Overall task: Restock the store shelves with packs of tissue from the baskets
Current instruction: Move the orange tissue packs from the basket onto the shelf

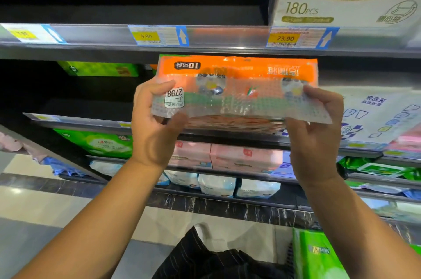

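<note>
My left hand (155,123) grips the left end of an orange pack of tissue (237,73), thumb on its front and fingers curled beneath. My right hand (316,132) pinches the loose clear wrap at the right end, fingers closed over the plastic. The pack lies lengthwise between my hands with its print upside down, held in front of the opening just below the upper shelf rail (216,37). I cannot tell whether its underside touches the shelf below.

On that clear rail sit a yellow price tag reading 9.90 (145,36) and another reading 23.90 (285,38). Above the rail at the right stands a big white pack (341,5) printed with leaves and "180PCS". Back in the dark of the opening, to the left of my pack, lies a green box (100,69). A white pack with blue print (373,114) lies just beside it on the right.

One level down there is a green pack (98,142) and pink packs (227,155), and below those, white and blue packs (216,184). The shelving is black, and the pale floor (34,210) has a dark marbled strip along the base. Beside my dark striped trousers (205,258), at the lower right, another green pack (316,258) stands near my leg.
</note>
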Tool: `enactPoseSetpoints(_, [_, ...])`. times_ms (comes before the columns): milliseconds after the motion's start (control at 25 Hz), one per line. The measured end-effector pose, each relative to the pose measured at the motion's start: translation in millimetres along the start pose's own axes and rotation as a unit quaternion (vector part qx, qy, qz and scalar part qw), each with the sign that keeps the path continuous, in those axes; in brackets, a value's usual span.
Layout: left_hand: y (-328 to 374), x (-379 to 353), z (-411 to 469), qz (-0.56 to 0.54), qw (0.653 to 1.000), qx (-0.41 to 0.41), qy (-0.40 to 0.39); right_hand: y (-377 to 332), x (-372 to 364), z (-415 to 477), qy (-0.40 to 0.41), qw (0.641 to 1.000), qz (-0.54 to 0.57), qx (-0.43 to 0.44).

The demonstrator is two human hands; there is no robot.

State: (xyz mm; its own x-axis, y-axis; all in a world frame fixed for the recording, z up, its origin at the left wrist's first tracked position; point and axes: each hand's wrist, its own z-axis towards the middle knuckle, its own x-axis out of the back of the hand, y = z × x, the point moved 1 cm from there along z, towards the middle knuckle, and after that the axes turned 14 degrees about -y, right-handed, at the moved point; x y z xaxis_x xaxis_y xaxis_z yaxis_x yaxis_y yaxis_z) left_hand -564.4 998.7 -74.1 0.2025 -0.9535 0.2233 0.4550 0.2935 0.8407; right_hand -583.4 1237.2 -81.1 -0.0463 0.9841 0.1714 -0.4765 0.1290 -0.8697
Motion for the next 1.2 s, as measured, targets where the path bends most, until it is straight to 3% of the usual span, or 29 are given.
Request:
enactPoseSetpoints(200, [-11.5,-3.8,2.3,0.049,0.996,0.060,0.036,9.7,-2.3,1.1,0.016,0.999,0.015,-0.023])
enactPoseSetpoints(320, [-23.6,-2.0,2.1,0.092,0.995,0.023,0.017,19.9,-7.7,3.3,0.039,0.999,-0.014,-0.035])
enactPoseSetpoints(520, [-47.0,-4.9,3.3,0.157,0.986,-0.048,-0.006,45.7,-3.7,4.6,0.004,0.999,-0.051,0.011])
enactPoseSetpoints(720, [-75.1,-11.5,8.7,0.168,0.984,-0.056,-0.036,66.1,-9.1,6.9,0.020,0.993,-0.114,0.005])
enactPoseSetpoints(840, [-78.0,-17.3,22.6,0.159,0.987,-0.017,-0.033,69.9,-11.4,19.8,0.032,0.988,-0.154,0.003])
enactPoseSetpoints(960, [-80.5,-25.7,41.7,0.152,0.987,0.044,-0.030,69.6,-18.1,37.5,0.046,0.978,-0.194,-0.057])
enactPoseSetpoints(1080, [-94.5,-31.4,52.8,0.155,0.983,0.087,-0.050,80.7,-30.2,41.3,-0.013,0.945,-0.290,-0.150])
enactPoseSetpoints(1200, [-113.9,-32.7,58.6,0.178,0.975,0.111,-0.075,91.5,-33.4,43.2,-0.059,0.924,-0.343,-0.156])
